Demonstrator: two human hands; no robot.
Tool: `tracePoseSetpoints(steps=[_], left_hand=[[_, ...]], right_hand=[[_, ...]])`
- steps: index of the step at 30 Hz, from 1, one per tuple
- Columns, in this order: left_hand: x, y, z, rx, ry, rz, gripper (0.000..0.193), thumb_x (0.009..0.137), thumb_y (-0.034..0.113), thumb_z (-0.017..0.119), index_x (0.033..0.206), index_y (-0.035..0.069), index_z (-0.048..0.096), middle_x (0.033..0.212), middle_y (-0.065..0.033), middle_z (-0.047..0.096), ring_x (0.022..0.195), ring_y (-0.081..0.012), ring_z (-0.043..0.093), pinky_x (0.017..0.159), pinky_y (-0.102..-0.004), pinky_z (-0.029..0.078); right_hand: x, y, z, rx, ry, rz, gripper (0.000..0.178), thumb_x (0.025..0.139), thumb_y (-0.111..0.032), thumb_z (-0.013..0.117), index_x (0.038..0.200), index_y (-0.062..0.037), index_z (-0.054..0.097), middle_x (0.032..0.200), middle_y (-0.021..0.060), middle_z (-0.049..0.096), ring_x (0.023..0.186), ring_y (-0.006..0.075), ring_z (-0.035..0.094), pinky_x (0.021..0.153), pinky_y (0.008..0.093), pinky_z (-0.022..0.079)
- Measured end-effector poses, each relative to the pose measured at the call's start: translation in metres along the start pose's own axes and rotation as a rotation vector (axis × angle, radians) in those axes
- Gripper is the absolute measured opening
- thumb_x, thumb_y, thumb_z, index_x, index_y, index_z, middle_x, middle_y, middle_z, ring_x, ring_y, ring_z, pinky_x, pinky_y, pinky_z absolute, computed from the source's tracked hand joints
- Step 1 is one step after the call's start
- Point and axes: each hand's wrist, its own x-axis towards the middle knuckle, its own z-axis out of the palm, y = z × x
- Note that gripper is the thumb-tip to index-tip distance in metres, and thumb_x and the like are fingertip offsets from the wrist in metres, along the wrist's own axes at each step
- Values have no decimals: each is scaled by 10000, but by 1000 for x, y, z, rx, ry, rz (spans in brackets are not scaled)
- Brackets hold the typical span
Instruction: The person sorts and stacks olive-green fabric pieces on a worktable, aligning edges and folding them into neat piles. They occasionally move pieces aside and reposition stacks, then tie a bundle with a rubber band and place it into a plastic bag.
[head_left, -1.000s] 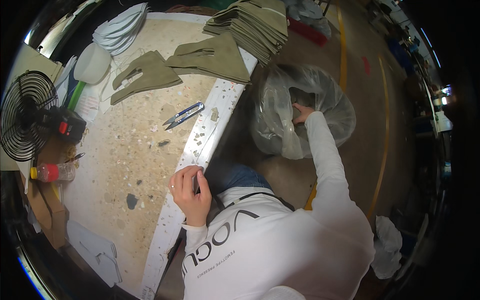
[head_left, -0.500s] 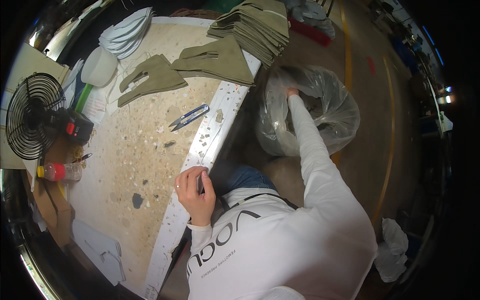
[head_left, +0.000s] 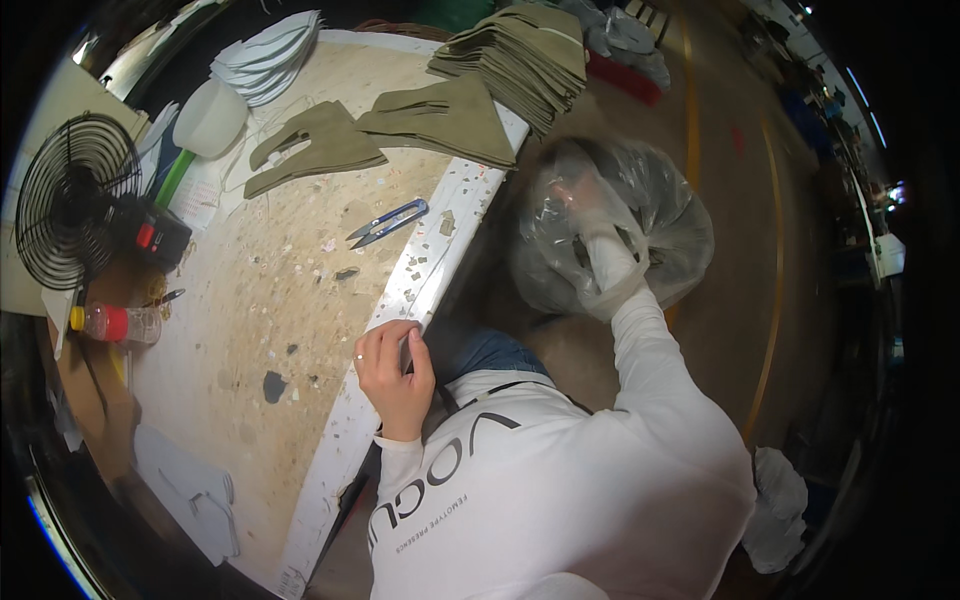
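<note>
1. A fan (head_left: 62, 212) stands at the table's left, a bottle (head_left: 110, 323) lying near it.
2. Snips (head_left: 388, 222) lie on the table (head_left: 280, 300), below the olive pieces (head_left: 400, 130).
3. The left hand (head_left: 393, 372) curls its fingers over the table edge.
4. The right hand (head_left: 585, 195) is deep inside the clear bag (head_left: 610, 230) on the floor beside the table; its fingers are blurred, so I cannot tell their state.

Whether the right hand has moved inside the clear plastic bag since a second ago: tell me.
Yes. The right hand has gone deeper into the clear plastic bag, further from the table edge; it is blurred behind the plastic.
</note>
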Motion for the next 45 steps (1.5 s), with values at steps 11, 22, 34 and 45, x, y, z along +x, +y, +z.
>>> tracePoseSetpoints(steps=[11, 22, 34, 45], left_hand=[[1, 4, -2, -5, 11, 3, 64, 846, 21, 637, 887, 51, 677, 900, -91, 662, 871, -295, 597, 792, -376, 463], [8, 7, -8, -296, -111, -184, 174, 875, 73, 641, 1047, 51, 657, 1035, -99, 658, 1000, -253, 608, 917, -359, 449], [22, -7, -66, -1278, -248, -587, 662, 999, 468, 462, 1462, 1, 389, 1462, -129, 467, 1348, -229, 442, 1132, -353, 319], [-21, -40, -161, -422, 444, -536, 709, 772, 91, 813, 1353, -5, 416, 1190, -91, 605, 1063, -163, 602, 914, -303, 498]], right_hand=[[-37, 95, -96, 86, 301, 281, 674, 744, -572, 689, 1264, -148, 623, 1248, 196, 645, 1149, 399, 606, 975, 444, 469], [-178, 30, -233, 711, 1011, -340, 416, 831, -176, 720, 1186, 17, 622, 1076, 120, 658, 986, 161, 601, 884, 264, 449], [-179, -251, -124, 1063, -253, -1169, 541, 747, -168, 708, 1234, 18, 562, 1164, 87, 612, 1086, 158, 562, 966, 271, 410], [-237, -368, -9, 785, -10, -1588, 370, 811, -117, 725, 1159, -73, 610, 879, 97, 616, 879, 288, 601, 759, 379, 485]])
